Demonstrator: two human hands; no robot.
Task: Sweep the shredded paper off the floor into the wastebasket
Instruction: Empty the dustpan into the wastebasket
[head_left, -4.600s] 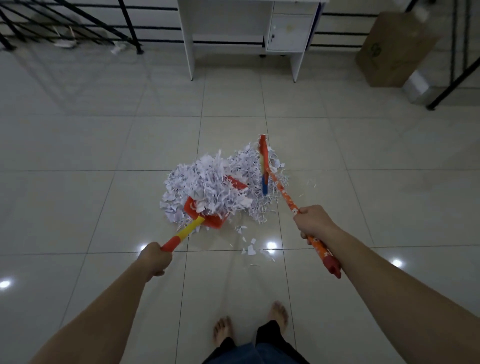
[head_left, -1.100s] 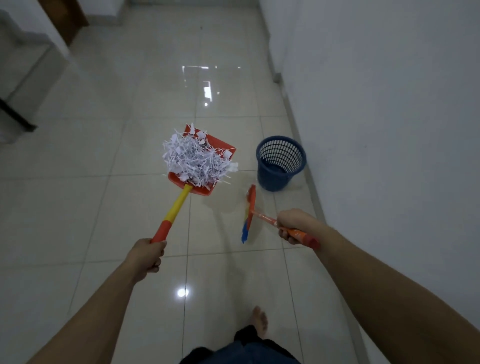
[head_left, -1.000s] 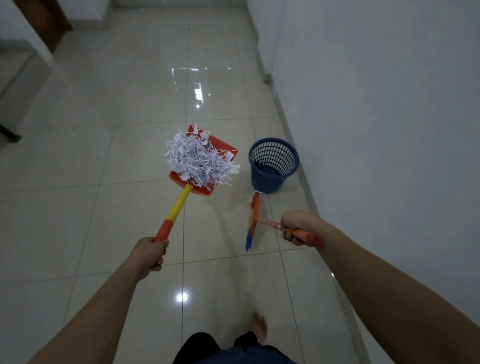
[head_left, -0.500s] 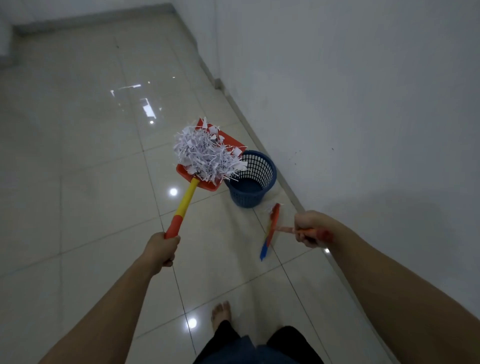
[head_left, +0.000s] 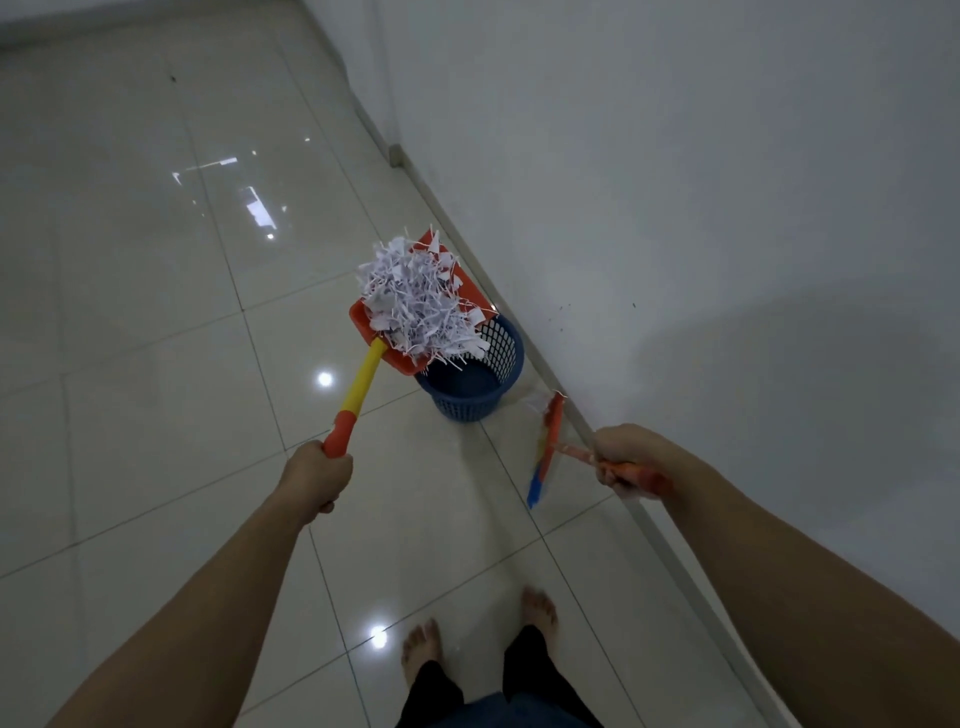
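My left hand (head_left: 314, 478) grips the red end of a yellow-handled orange dustpan (head_left: 363, 382). The pan is heaped with white shredded paper (head_left: 421, 306) and hangs in the air, overlapping the near-left rim of the blue mesh wastebasket (head_left: 501, 358). Strips dangle off the pan's edge over the basket's opening. The basket stands on the floor against the wall. My right hand (head_left: 615, 457) holds the orange handle of a small brush (head_left: 543, 452), its head hanging in the air to the right of the basket.
A white wall (head_left: 701, 208) runs along the right with a skirting strip (head_left: 576, 410) at its foot. Glossy pale floor tiles (head_left: 156, 338) spread to the left and ahead. My bare feet (head_left: 423, 649) stand on the tiles below the hands.
I have stepped closer to the basket. The loaded dustpan has moved right, from beside the basket to over its rim. The brush has stayed to the basket's right.
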